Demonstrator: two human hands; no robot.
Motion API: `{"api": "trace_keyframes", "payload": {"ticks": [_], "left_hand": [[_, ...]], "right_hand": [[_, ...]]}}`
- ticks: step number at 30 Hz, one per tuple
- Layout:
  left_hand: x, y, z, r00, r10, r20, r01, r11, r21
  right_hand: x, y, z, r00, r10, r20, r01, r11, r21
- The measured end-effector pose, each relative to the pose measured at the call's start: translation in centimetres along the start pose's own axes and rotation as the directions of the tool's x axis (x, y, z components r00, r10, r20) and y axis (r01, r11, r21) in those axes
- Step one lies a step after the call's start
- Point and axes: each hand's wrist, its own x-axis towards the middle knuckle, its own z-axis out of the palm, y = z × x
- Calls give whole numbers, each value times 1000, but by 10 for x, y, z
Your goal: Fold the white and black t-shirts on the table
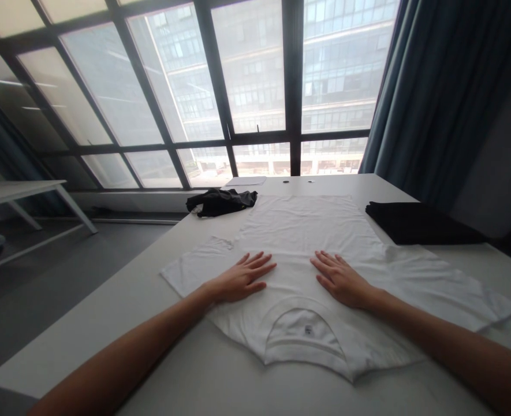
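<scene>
A white T-shirt (298,231) lies spread out on the white table (108,341), its neckline towards me and both sleeves out to the sides. A small printed label shows inside the collar. My left hand (240,278) rests flat on the shirt's upper chest, left of the middle, fingers stretched out. Across from it, my right hand (342,280) lies flat on the right side of the chest, fingers also extended. Neither hand grips the fabric. Small wrinkles run through the cloth, most of all at the right sleeve.
A crumpled black garment (221,202) lies at the table's left edge. Folded black cloth (420,223) sits at the right. White paper (246,181) and two small items are at the far end. Another table (21,190) stands left; a blue curtain (415,98) hangs right of the windows.
</scene>
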Motion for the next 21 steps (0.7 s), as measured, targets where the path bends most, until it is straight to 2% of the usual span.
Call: {"api": "trace_keyframes", "payload": {"ticks": [4, 7, 10, 15, 18, 21], "left_hand": [[0, -3, 1, 1000, -17, 15, 17, 1000, -9], [0, -5, 2, 1000, -14, 19, 14, 1000, 2], [-1, -5, 3, 1000, -12, 7, 12, 1000, 5], [-2, -9, -2, 999, 15, 33, -15, 1000, 2], [20, -7, -13, 998, 24, 54, -23, 1000, -18], [72, 6, -15, 1000, 5, 11, -5, 1000, 1]], "right_hand": [[0, 0, 0, 1000, -3, 9, 3, 1000, 0], [1, 9, 2, 999, 36, 8, -36, 999, -22], [1, 34, 2, 991, 134, -6, -134, 989, -67], [-4, 80, -2, 946, 315, -78, -322, 939, -121], [6, 75, -5, 946, 308, -99, -320, 937, -139], [36, 42, -4, 973, 211, -94, -222, 967, -126]]}}
